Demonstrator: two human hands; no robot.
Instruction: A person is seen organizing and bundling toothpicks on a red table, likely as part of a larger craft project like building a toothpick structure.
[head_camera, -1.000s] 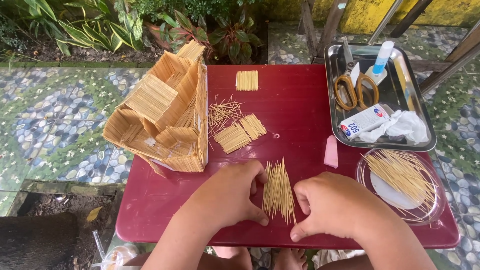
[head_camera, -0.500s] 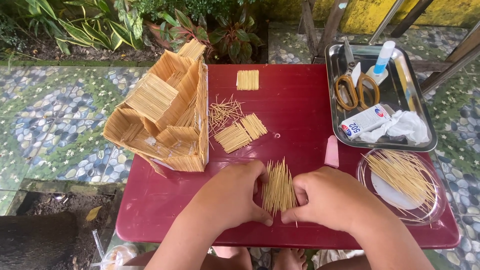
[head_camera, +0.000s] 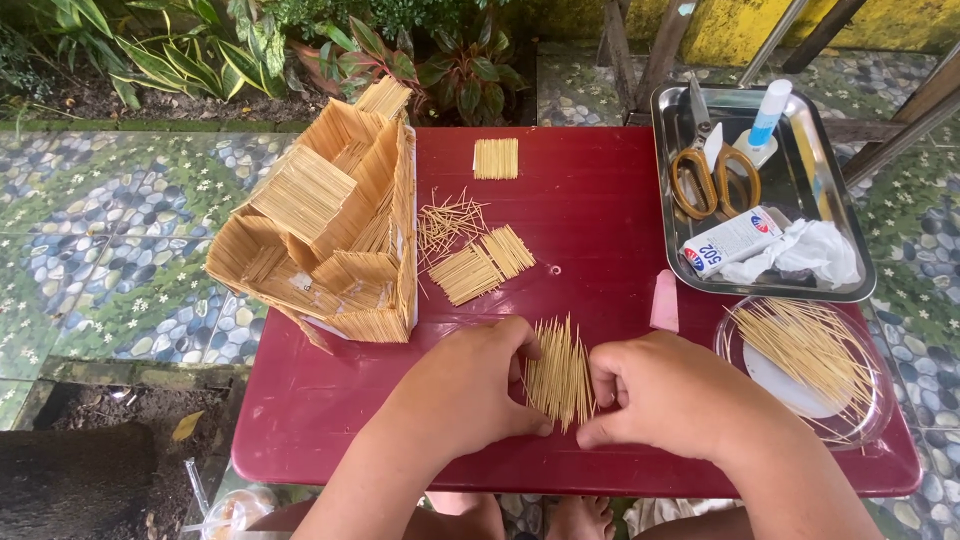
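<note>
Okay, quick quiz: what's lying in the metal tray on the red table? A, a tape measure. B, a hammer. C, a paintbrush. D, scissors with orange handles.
D: the scissors with orange handles lie in the metal tray, beside a small glue bottle and a crumpled white cloth.

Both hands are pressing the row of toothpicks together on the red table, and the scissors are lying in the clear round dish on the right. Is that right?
Not quite. The head view shows the scissors in the metal tray, not the clear round dish, which holds loose toothpicks. The rest stands: the left hand and right hand press the row of toothpicks from both sides on the red table.
</note>
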